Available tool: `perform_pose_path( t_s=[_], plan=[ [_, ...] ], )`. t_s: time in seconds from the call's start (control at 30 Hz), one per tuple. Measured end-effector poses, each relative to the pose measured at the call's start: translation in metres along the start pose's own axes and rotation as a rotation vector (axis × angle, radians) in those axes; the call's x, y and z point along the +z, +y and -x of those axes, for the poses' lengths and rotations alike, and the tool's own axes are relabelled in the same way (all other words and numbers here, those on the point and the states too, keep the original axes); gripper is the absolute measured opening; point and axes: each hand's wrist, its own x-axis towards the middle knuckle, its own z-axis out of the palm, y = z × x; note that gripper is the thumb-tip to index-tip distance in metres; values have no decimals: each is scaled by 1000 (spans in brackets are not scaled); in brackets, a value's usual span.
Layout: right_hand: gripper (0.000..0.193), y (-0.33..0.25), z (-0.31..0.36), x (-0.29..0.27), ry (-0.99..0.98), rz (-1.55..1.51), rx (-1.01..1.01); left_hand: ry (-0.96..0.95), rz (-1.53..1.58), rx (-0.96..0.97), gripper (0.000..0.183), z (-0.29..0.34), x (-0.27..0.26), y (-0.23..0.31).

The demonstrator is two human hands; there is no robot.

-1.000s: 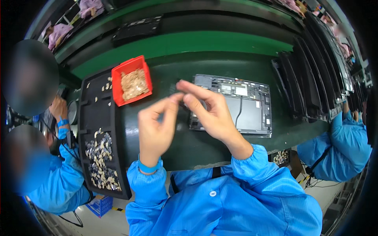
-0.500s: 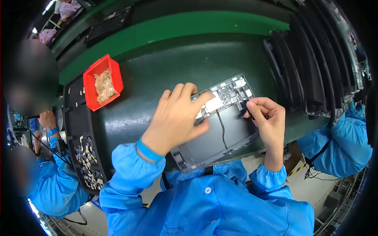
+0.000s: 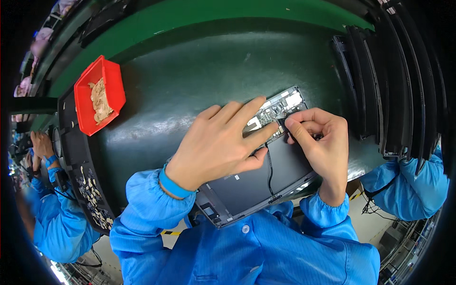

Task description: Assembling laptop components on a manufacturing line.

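Note:
A flat dark laptop-like case (image 3: 242, 192) lies at a slant on the bench near my body, its inside exposed. Along its far side runs a circuit board (image 3: 274, 113) with silver and white parts. A black cable (image 3: 270, 171) crosses the case from the board to the near edge. My left hand (image 3: 221, 145) spreads its fingers over the board and the left part of the case, index fingertip down on the board. Beside that fingertip, my right hand (image 3: 325, 137) pinches at the board's near edge. Whatever sits between its fingertips is small, dark and mostly hidden.
The dark green bench (image 3: 190, 61) extends beyond the case. At left stands a red bin (image 3: 118, 90) of tan pieces, by a black tray (image 3: 78, 142) holding many small pieces. Dark panels (image 3: 389, 85) stand in a row at right. Blue-sleeved people (image 3: 61, 223) are on both sides.
My right hand's pinch has shifted from the board's right end toward its middle. My left index finger has come down beside it. The whole view has shifted slightly.

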Motion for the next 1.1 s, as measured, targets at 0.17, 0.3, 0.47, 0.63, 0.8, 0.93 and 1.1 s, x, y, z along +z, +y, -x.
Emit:
perform_pose_path(
  t_s=[0.17,0.3,0.47,0.63,0.8,0.93,1.1],
  plan=[
    [12,-1,-1,1,-15,63,6,15,42,-20,46,-3,-2,0],
    [11,-1,-2,5,14,37,-16,14,41,-20,46,-3,-2,0],
    [11,0,-3,3,10,51,-36,18,70,-21,46,-3,-1,-1],
    [12,-2,-2,2,-6,36,-20,15,63,-24,46,-3,-1,0],
    [12,-3,-3,1,-14,29,5,7,69,-21,48,-2,-1,-1],
    [12,-3,-2,2,-17,31,-7,5,73,-20,49,-2,-1,-1],
    [12,-3,-3,3,-20,46,-5,-9,80,-32,50,-1,-2,-1]
  ],
)
